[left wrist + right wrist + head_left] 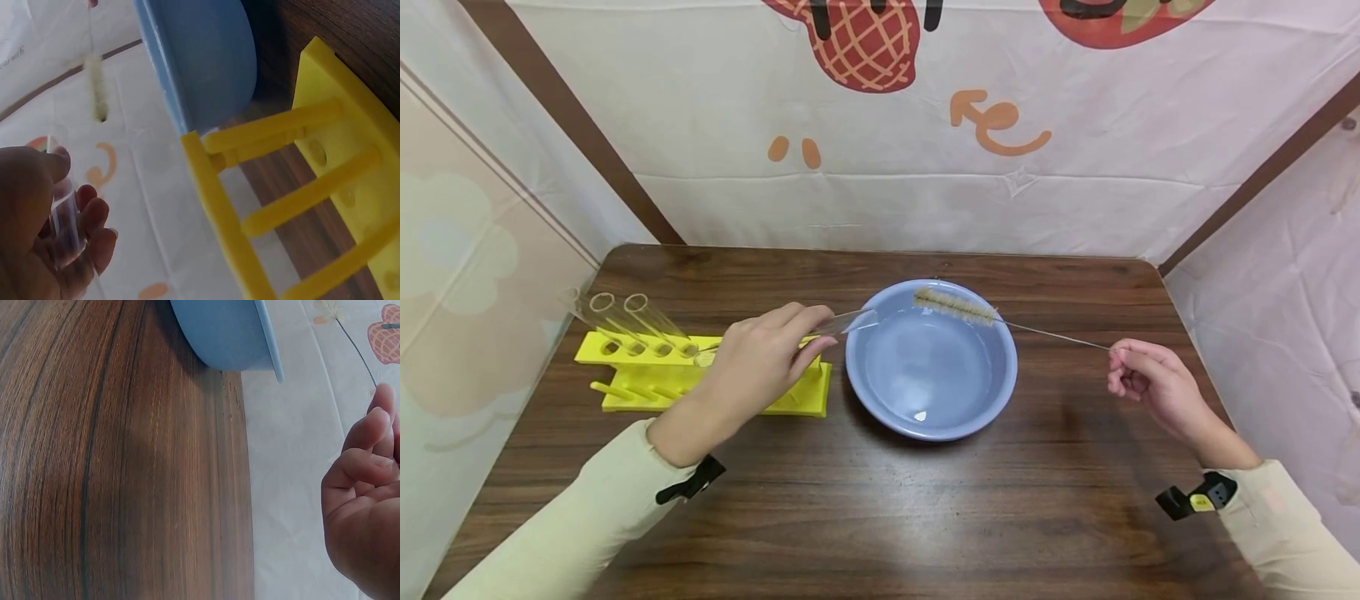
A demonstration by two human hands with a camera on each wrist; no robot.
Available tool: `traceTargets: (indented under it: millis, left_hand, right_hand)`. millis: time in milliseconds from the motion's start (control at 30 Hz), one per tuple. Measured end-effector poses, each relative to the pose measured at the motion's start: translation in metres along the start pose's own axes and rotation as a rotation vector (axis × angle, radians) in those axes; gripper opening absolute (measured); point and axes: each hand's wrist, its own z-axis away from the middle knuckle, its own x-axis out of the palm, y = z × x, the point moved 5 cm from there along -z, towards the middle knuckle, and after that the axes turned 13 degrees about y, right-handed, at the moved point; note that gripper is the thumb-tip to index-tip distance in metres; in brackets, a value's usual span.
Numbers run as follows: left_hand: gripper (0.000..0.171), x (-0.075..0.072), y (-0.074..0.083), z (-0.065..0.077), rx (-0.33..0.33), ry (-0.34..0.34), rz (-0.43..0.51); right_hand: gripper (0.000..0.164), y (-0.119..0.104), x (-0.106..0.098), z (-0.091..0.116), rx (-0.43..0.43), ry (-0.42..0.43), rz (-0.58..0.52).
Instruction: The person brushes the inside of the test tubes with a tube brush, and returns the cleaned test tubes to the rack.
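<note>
My left hand (760,358) grips a clear glass test tube (850,321), its mouth end reaching over the left rim of a blue basin (856,375) with water in it. In the left wrist view the fingers curl round the test tube (65,225). My right hand (1161,387) pinches the thin wire handle of a test tube brush (955,306). The pale bristles hang above the far side of the basin, apart from the tube. In the right wrist view only part of the brush (356,350) shows beyond the fingers.
A yellow test tube rack (655,379) stands left of the basin, partly behind my left hand. Several glass tubes (651,315) lean in its holes. The brown wooden table (910,517) ends at a white printed curtain (715,125).
</note>
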Motion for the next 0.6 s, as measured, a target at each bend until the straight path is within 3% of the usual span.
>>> traceTargets:
  millis: [267, 600]
  left_hand:
    - [0.031, 0.017, 0.001, -0.006, -0.003, -0.016, -0.007]
    - [0.029, 0.026, 0.001, -0.008, 0.003, -0.004, 0.008]
  right_hand:
    - [0.042, -0.002, 0.011, 0.0, -0.007, -0.041, -0.025]
    - [0.041, -0.003, 0.016, 0.001, -0.024, -0.09, 0.002]
